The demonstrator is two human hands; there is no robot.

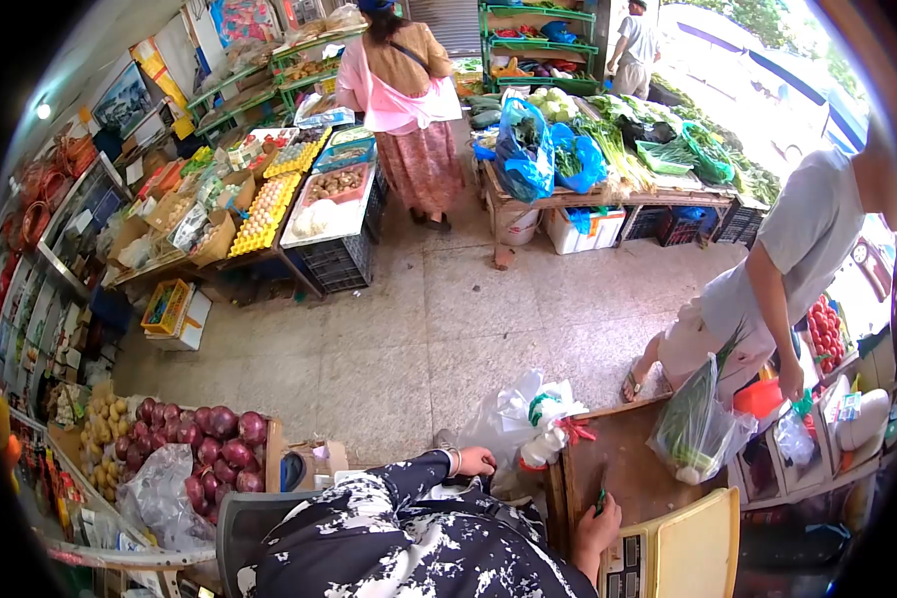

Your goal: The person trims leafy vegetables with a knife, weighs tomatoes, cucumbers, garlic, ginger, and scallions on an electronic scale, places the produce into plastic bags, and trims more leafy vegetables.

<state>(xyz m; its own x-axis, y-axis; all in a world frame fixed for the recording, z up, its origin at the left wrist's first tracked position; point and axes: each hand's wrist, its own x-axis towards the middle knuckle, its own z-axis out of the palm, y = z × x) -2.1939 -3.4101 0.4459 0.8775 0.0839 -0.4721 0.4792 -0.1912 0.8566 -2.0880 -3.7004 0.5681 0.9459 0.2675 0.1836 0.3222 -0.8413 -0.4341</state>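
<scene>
My left hand [475,461] rests low by my lap, its fingers loosely curled with nothing visible in them. Just beyond it lies white plastic sheeting [503,414], beside a white bottle-shaped thing [543,447] with red strips at the table corner. My right hand [596,525] is closed around a small, thin green-and-dark thing [600,500], too small to name surely. That hand is over the near edge of the brown table [603,448], beside a cream weighing scale [683,543]. A clear bag of leafy green vegetables [703,429] stands on the table's far right.
At the right, a person in a grey shirt [807,209] stands by the table. Another person in a pink garment [409,100] faces the shelves. Red onions [224,444] fill a crate at my left. Egg trays [267,211] and a vegetable stand [598,184] lie across the tiled floor [389,339].
</scene>
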